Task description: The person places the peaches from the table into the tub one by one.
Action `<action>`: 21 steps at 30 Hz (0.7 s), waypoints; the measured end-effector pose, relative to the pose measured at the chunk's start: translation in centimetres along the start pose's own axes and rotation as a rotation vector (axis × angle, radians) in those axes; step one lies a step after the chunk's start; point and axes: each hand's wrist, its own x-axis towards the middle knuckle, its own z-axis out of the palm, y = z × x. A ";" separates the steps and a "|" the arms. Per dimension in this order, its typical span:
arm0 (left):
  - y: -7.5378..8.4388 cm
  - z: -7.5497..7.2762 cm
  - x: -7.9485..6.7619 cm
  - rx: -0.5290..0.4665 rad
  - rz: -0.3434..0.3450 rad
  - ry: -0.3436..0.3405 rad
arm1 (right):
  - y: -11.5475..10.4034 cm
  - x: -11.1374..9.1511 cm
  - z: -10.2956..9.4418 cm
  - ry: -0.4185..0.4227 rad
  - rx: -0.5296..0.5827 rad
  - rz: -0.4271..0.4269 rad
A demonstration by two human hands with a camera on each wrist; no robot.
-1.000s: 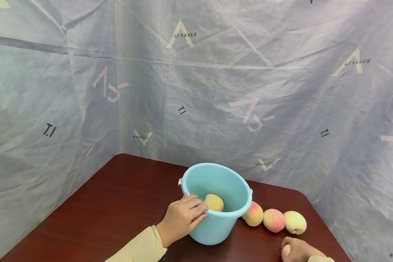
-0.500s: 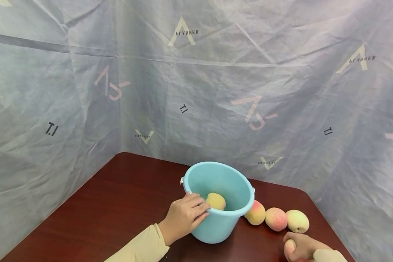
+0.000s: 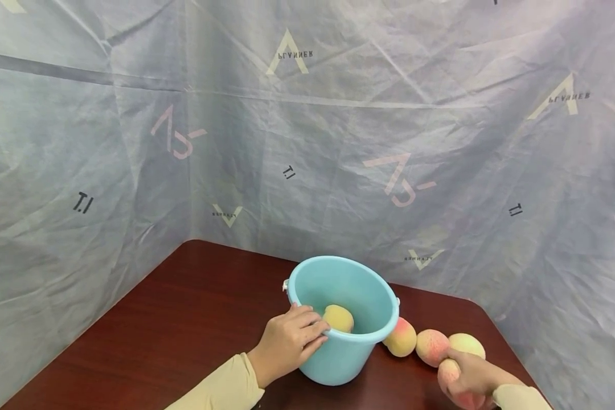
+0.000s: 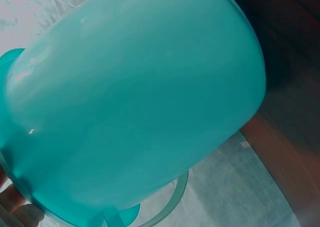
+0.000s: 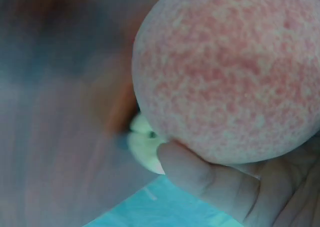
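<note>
Peach point(image 5: 230, 77) gripped w/in R fingers point(image 5: 215, 182); L fingers point(image 3: 311, 330) gripping near-L part of bucket rim point(image 3: 356, 337).

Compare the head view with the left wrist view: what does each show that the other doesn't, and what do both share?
Only the head view: a round yellow peach inside the round light-blue plastic bucket, and, in a row to its right, a pink-yellow peach, a mottled reddish peach and a pale yellow peach.

Only the left wrist view: a thin, curved, greenish handle.

Both: the bucket, the left hand at its rim, a dark red-brown table and a pale grey fabric backdrop.
</note>
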 end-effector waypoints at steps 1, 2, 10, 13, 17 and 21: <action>0.0 0.0 0.0 -0.002 -0.001 -0.001 | -0.4 0.1 -0.4 0.001 -0.004 0.009; 0.1 0.0 0.0 -0.004 -0.001 -0.002 | -0.9 0.1 -0.7 0.012 -0.030 0.011; 0.2 -0.3 0.1 -0.021 -0.028 -0.027 | -4.1 1.1 -3.5 0.044 -0.069 0.132; 0.1 -0.3 0.1 -0.026 -0.034 -0.033 | -4.6 1.3 -3.9 0.066 -0.106 0.109; 0.1 -0.2 0.1 -0.026 -0.035 -0.037 | -5.6 1.2 -4.1 0.081 -0.071 0.154; 0.1 -0.4 0.0 -0.015 -0.023 -0.037 | -6.7 1.2 -4.6 0.076 -0.052 0.212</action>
